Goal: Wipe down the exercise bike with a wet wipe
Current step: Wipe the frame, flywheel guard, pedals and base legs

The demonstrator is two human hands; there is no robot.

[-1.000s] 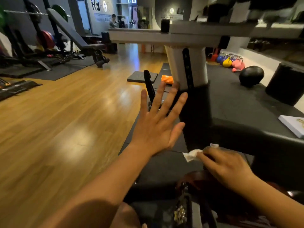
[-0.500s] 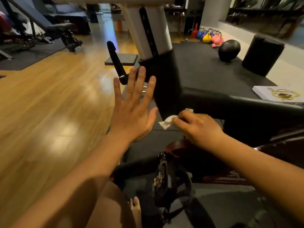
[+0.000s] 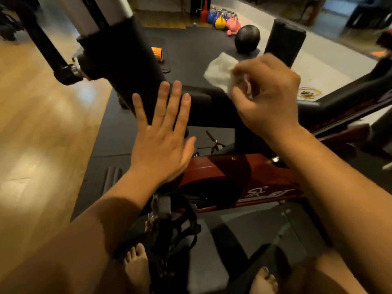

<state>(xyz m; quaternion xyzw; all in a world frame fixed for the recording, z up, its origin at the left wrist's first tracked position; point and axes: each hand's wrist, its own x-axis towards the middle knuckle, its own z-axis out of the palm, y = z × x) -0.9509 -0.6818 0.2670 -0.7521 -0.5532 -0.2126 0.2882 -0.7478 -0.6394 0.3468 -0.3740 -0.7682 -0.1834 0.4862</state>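
Wet wipe [image 3: 219,73]: limp, damp, near weightless by look. Pinched at bunched corner in curled fingers of right hand [image 3: 267,96], right of black post [image 3: 127,66] on exercise bike [image 3: 244,175]. Probably best wadded under fingertips. Left hand [image 3: 161,143] flat, empty, at foot of post.

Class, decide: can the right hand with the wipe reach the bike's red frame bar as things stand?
Probably yes. The right hand, pinching the crumpled white wet wipe, is beyond the glossy red frame bar, whose top lies bare beneath that forearm. The open left hand is only at its left end.
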